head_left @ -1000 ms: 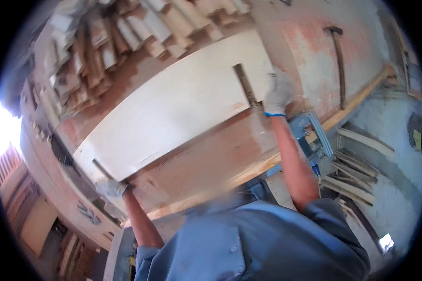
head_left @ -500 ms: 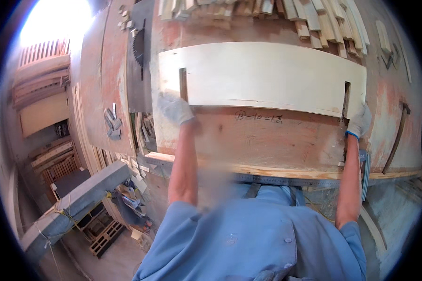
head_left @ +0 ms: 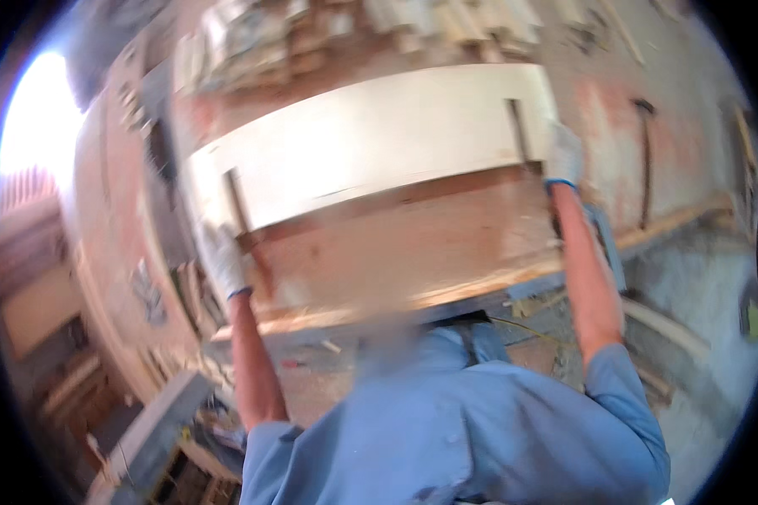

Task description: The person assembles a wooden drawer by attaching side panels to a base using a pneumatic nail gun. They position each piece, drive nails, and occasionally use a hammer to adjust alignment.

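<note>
A long pale wooden board (head_left: 370, 139) with a narrow slot near each end lies across the workbench before me. My left hand (head_left: 221, 257), in a white glove, is at the board's near left corner, beside the left slot (head_left: 237, 200). At the right end, my gloved right hand (head_left: 563, 156) closes on the board's short edge, close to the right slot (head_left: 518, 130). Both hands hold the board by its ends. Motion blurs the left fingers, and how far they wrap underneath is hidden.
Wood strips (head_left: 472, 25) lie piled along the bench's far side. A hammer (head_left: 646, 160) rests to the right on the worn reddish workbench (head_left: 379, 244). Small grey pieces (head_left: 149, 295) lie at the left. A grey beam (head_left: 156, 425) stands at lower left.
The whole view has turned, so bench and board now slant up to the right and the hammer shows further in. Both hands remain at the board's ends.
</note>
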`<state>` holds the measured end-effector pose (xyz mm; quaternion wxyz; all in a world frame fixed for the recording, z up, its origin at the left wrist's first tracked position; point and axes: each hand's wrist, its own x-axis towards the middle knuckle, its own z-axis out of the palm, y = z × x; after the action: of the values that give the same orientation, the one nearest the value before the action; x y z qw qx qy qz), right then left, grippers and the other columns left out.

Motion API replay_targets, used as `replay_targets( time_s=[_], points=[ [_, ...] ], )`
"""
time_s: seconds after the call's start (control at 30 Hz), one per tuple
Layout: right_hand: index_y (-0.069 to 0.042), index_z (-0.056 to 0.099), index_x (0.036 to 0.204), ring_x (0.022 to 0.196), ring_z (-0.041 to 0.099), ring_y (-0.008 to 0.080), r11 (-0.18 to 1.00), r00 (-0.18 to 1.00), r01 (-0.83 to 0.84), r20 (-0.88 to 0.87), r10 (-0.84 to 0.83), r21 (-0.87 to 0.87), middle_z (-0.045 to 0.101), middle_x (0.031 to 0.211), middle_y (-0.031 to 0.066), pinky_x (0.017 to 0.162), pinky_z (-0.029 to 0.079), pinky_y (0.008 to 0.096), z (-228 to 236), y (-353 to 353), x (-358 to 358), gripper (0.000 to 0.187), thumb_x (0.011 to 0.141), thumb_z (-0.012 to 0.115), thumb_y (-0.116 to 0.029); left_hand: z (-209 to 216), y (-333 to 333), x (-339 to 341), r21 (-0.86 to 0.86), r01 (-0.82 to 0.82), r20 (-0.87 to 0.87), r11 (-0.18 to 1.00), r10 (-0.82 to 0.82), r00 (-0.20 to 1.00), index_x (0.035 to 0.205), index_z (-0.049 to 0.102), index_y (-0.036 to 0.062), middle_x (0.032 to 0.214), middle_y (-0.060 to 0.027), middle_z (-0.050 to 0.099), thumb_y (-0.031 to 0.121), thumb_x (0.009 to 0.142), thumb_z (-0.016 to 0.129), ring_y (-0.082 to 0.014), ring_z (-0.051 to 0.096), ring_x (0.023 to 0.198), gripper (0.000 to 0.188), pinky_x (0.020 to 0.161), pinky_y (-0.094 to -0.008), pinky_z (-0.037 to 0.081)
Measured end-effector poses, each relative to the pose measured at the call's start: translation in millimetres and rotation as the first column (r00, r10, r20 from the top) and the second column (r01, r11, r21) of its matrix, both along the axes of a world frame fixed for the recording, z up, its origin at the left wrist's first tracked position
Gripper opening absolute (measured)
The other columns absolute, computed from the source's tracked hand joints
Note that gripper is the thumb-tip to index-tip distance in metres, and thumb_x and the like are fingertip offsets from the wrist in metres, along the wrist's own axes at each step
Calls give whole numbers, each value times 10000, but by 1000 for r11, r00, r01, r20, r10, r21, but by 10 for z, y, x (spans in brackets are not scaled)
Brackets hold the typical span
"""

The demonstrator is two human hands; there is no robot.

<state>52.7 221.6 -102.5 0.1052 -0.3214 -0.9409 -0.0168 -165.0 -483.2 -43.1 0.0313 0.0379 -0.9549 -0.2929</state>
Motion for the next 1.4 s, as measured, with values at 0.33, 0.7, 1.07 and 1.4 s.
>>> replay_targets(
  time_s=[0.33, 0.7, 1.07, 1.4],
  points=[
    [-45, 725, 1214, 1210, 634, 378, 853, 931, 78, -267, -247, -517, 712, 1251, 190, 1060, 478, 456, 319, -162, 20, 402, 1011, 511, -319, 286, 180, -17, 269, -18, 126, 963, -16, 992, 1529, 395, -125, 1486, -257, 540, 224, 1043, 520, -333, 531, 1340, 610, 1142, -383, 383],
    [-72, 748, 1134, 1119, 668, 388, 750, 929, -10, -283, -237, -661, 729, 1163, 190, 958, 509, 467, 617, -335, 150, 373, 940, 564, -332, 569, 2422, 258, -126, 501, -26, 856, -508, 861, 1467, 543, 3, 1567, -218, 482, 209, 1031, 615, -345, 445, 1470, 488, 1225, -447, 362],
    [-61, 731, 1168, 1137, 663, 378, 713, 930, -9, -269, -252, -701, 724, 1173, 191, 975, 507, 447, 721, -339, 226, 344, 954, 585, -287, 627, 3810, 649, -252, 850, 145, 462, -851, 506, 1478, 525, 56, 1571, -219, 447, 257, 929, 691, -434, 364, 1482, 608, 1239, -539, 268],
    [-40, 713, 1184, 1157, 640, 398, 766, 929, -21, -295, -222, -642, 716, 1180, 203, 1008, 499, 463, 575, -377, 178, 319, 984, 570, -243, 357, 3297, 567, -147, 738, -56, 658, -751, 658, 1501, 531, 48, 1604, -233, 429, 245, 993, 685, -394, 362, 1519, 566, 1256, -492, 291]
  ],
)
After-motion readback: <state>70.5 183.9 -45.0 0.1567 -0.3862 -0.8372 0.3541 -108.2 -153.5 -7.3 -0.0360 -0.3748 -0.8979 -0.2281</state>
